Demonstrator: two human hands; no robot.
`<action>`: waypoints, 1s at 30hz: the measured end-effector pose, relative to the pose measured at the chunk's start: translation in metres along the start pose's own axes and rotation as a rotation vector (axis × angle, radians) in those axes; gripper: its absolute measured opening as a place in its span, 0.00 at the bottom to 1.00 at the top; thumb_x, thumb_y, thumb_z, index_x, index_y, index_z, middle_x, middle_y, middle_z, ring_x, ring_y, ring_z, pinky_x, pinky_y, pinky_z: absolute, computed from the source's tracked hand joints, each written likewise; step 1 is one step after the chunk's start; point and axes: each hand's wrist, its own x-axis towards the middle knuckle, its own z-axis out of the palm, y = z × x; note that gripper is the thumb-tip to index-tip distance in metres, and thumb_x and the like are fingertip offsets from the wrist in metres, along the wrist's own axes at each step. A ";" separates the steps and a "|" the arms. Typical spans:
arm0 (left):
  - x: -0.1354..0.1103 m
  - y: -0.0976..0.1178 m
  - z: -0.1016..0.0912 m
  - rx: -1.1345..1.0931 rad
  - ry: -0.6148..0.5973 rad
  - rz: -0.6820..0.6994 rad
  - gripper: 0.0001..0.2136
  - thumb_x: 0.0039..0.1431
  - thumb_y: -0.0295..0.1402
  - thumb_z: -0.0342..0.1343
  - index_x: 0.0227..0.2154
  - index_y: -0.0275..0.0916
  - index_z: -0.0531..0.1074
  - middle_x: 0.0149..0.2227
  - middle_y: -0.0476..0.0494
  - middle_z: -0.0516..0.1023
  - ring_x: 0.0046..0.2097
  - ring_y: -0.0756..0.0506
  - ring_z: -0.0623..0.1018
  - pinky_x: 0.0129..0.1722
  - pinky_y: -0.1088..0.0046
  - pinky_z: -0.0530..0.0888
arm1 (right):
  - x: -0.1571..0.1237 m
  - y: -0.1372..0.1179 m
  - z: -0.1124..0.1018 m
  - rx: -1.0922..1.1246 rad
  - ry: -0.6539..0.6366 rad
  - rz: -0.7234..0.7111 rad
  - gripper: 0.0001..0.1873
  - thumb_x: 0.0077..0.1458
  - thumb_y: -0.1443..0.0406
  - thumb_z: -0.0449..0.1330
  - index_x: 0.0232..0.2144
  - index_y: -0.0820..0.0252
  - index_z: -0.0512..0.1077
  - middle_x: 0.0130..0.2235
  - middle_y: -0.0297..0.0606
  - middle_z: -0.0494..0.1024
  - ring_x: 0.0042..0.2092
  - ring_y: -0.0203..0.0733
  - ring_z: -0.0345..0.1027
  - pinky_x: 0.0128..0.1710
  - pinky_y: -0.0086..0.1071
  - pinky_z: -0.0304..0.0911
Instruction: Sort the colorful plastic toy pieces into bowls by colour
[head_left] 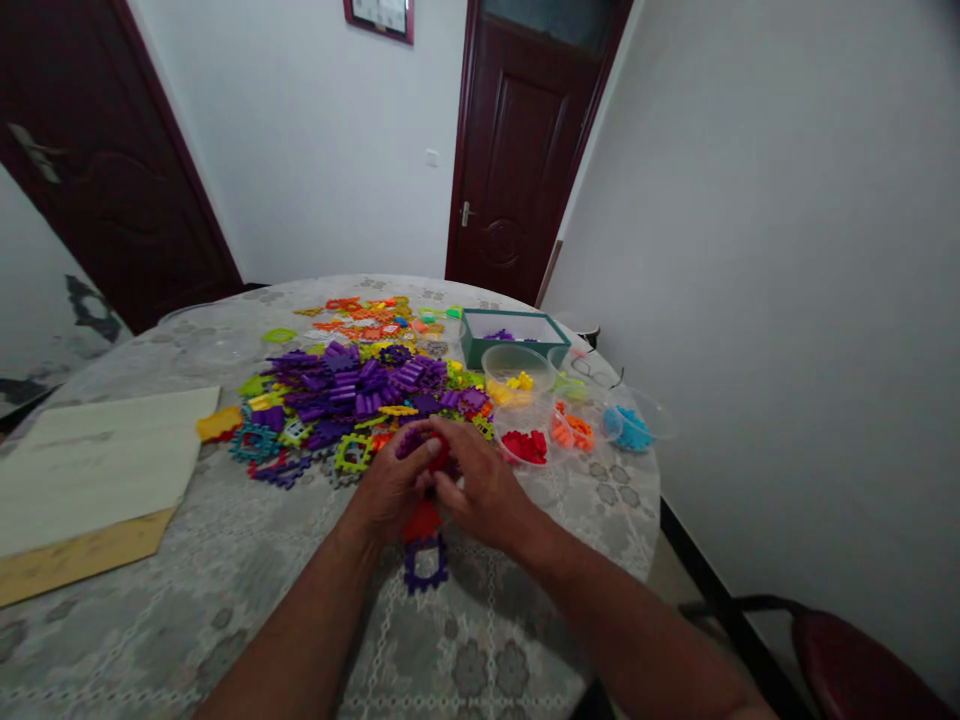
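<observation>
My left hand (394,485) and my right hand (480,485) meet over the round table (225,600), fingers curled around a cluster of joined plastic pieces (426,520). The cluster shows red and purple parts. A purple square frame piece (425,565) hangs at its lower end, resting on the tablecloth. Just beyond my hands lies a big pile of loose interlocking pieces (352,385), mostly purple, with orange, yellow and green ones farther back.
Clear plastic bowls hold sorted pieces: yellow (517,375), red (525,445), orange (574,430), blue (634,425). A green box (510,335) stands behind them. A pale board (90,470) lies at the left. A dark red chair seat (855,665) is at the lower right.
</observation>
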 end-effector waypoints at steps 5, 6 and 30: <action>-0.001 0.003 0.002 -0.049 0.050 -0.006 0.18 0.58 0.39 0.72 0.47 0.37 0.78 0.40 0.41 0.83 0.39 0.46 0.83 0.38 0.73 0.81 | -0.001 0.007 -0.023 -0.030 0.105 0.112 0.34 0.56 0.77 0.55 0.64 0.53 0.70 0.60 0.44 0.76 0.62 0.47 0.70 0.64 0.45 0.68; -0.001 0.004 0.002 -0.090 0.061 -0.022 0.17 0.61 0.41 0.70 0.47 0.36 0.77 0.40 0.39 0.83 0.40 0.45 0.84 0.41 0.70 0.82 | -0.002 0.011 -0.030 -0.049 0.152 0.133 0.33 0.56 0.76 0.54 0.62 0.53 0.71 0.59 0.44 0.77 0.61 0.47 0.71 0.64 0.46 0.68; -0.001 -0.001 0.001 0.110 0.088 0.086 0.16 0.49 0.41 0.76 0.34 0.37 0.78 0.30 0.48 0.80 0.31 0.49 0.78 0.32 0.76 0.74 | -0.017 0.002 -0.007 -0.172 0.083 -0.056 0.21 0.69 0.63 0.61 0.62 0.53 0.70 0.51 0.47 0.80 0.53 0.53 0.74 0.55 0.50 0.73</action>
